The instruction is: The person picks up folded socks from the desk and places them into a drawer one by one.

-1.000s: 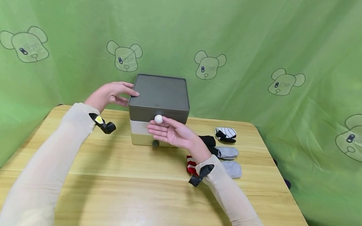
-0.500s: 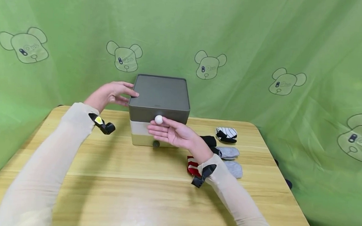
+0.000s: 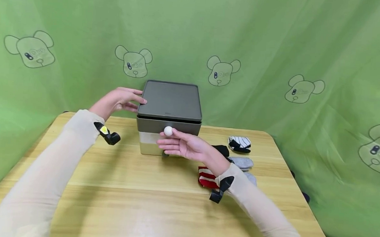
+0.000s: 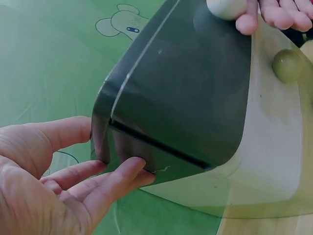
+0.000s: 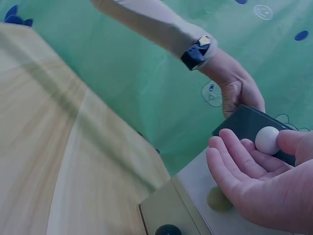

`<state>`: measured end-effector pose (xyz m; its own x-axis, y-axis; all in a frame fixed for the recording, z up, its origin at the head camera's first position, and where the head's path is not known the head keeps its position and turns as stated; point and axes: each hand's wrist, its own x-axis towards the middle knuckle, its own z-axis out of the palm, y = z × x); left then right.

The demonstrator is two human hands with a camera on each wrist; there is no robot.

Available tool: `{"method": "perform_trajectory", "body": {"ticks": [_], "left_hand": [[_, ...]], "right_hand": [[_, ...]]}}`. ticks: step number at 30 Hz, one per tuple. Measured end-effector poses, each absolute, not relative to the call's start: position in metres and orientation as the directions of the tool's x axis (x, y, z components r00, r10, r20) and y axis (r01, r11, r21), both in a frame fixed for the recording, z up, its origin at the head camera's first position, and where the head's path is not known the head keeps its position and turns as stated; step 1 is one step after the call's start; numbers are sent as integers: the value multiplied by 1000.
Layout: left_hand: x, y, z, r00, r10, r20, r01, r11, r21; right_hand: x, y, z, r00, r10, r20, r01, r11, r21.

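My right hand (image 3: 188,146) pinches a round white knob (image 3: 168,131) between thumb and forefinger, the other fingers held straight. The knob sits on the dark grey top drawer (image 3: 151,124) of a small stacked drawer box (image 3: 175,98). A dark gap shows under the lid at the drawer's front edge. At the box's upper left corner, my left hand (image 3: 122,99) rests with thumb on the top and fingers against the side; the left wrist view shows these fingers (image 4: 128,169) beside a slot where the drawer stands out. Below are a white drawer with an olive knob (image 4: 286,66) and a beige one with a dark knob (image 5: 167,230).
Folded socks lie right of the box: black-and-white striped (image 3: 239,143), black (image 3: 222,150), grey (image 3: 241,163) and red-and-white striped (image 3: 207,177), with light grey partly hidden behind my right forearm. Behind the wooden table (image 3: 135,197) hangs a green curtain (image 3: 181,26).
The top drawer has slid forward a little, so a gap now shows under the lid. My right hand has moved toward me with the knob; my left hand stays at the corner.
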<state>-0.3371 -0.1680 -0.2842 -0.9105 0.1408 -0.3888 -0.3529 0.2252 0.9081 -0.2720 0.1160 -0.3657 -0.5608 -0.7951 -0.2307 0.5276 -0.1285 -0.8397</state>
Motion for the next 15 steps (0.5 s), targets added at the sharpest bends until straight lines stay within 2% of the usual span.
{"method": "perform_trajectory", "body": {"ticks": [8, 15], "left_hand": [[-337, -170, -283, -909, 148, -389, -356, 210, 911], [-334, -170, -284, -910, 153, -385, -352, 206, 913]], "right_hand": [[-258, 118, -363, -655, -727, -205, 296, 3, -955], [-241, 124, -369, -702, -696, -150, 196, 14, -980]]}}
